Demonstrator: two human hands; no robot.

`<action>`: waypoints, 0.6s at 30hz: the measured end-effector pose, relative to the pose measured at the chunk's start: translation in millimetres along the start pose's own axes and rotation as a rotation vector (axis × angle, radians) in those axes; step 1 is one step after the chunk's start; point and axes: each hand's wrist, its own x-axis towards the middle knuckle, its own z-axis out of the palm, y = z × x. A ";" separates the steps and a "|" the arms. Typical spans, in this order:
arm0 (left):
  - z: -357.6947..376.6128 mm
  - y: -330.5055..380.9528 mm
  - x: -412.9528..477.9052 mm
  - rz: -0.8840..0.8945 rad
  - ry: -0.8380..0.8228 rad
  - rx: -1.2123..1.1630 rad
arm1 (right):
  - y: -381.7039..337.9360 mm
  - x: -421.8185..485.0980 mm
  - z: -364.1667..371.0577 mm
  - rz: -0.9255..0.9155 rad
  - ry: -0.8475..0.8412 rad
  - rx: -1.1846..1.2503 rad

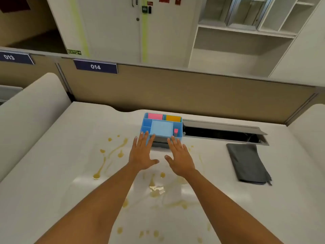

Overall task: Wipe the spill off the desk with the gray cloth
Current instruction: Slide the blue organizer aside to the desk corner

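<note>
White worktop [52, 173], amber liquid spill [156, 189]: folded gray cloth [248, 164] far right, long axis near-far; right hand [179, 155] nearer, left hand [142, 154] alongside, both spread, empty.

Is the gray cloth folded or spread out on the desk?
Folded. The gray cloth lies as a compact, layered rectangle on the desk, untouched, right of both hands.

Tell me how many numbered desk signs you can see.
2. The dark blue 013 sign sits at the far left on the partition; the dark blue 014 sign sits to its right. Others may lie outside the view.
</note>
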 end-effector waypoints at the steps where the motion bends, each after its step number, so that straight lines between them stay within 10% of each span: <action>1: -1.9 -1.0 4.4 -0.001 0.003 0.003 | 1.9 5.5 1.7 -0.009 0.006 -0.023; 18: -14.1 5.6 74.5 -0.247 -0.014 -0.344 | 31.5 32.6 20.7 0.051 -0.027 0.025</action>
